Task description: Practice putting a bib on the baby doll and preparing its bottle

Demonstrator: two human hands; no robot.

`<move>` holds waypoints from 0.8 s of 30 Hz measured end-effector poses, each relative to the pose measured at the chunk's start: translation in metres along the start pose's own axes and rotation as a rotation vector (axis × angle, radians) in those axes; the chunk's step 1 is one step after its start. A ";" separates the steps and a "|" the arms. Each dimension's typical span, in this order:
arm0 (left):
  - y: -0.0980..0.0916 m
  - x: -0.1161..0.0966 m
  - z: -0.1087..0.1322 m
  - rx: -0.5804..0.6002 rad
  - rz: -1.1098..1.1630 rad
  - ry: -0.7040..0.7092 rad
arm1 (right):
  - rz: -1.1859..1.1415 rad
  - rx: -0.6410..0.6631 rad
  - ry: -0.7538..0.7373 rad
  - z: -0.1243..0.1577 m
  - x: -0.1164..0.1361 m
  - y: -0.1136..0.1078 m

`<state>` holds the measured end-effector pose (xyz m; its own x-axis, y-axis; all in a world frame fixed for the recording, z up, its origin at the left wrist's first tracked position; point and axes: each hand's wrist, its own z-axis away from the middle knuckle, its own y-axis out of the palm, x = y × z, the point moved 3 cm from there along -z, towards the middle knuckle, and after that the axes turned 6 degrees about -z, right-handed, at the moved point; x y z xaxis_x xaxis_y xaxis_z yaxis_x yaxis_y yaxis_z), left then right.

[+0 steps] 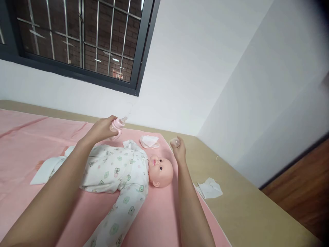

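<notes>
A baby bottle (117,128) with a pink collar and a clear teat is held in my left hand (104,128), tilted with the teat pointing up and right. My right hand (180,151) pinches a small clear cap (175,141), apart from the bottle, above the far right edge of the pink sheet. Between my forearms a baby doll (118,171) lies on its back, dressed in a white printed outfit. Its bald head (163,171) points right, near my right wrist. My left forearm hides part of the doll's legs.
Under the doll is a pink sheet (159,219) on a wooden tabletop (239,202). A pack of wipes or tissues (149,141) sits beyond the doll's head, and a crumpled white tissue (210,188) lies on the right. A white wall (180,85) and a barred window (77,37) stand behind.
</notes>
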<state>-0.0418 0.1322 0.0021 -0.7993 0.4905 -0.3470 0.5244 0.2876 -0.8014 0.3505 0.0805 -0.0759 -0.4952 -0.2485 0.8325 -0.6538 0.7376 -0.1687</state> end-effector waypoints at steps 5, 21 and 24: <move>0.017 0.038 -0.006 -0.010 0.068 -0.142 | 0.218 0.063 0.089 0.017 -0.069 0.006; 0.070 0.083 -0.010 0.197 -0.147 -0.245 | 0.193 0.088 0.234 0.023 -0.098 0.010; 0.075 0.089 -0.009 0.236 -0.115 -0.272 | 0.190 0.079 0.225 0.024 -0.098 0.010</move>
<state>-0.0714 0.2047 -0.0848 -0.9145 0.2206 -0.3392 0.3698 0.1153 -0.9220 0.3793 0.0971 -0.1715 -0.4794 0.0408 0.8767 -0.6089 0.7040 -0.3657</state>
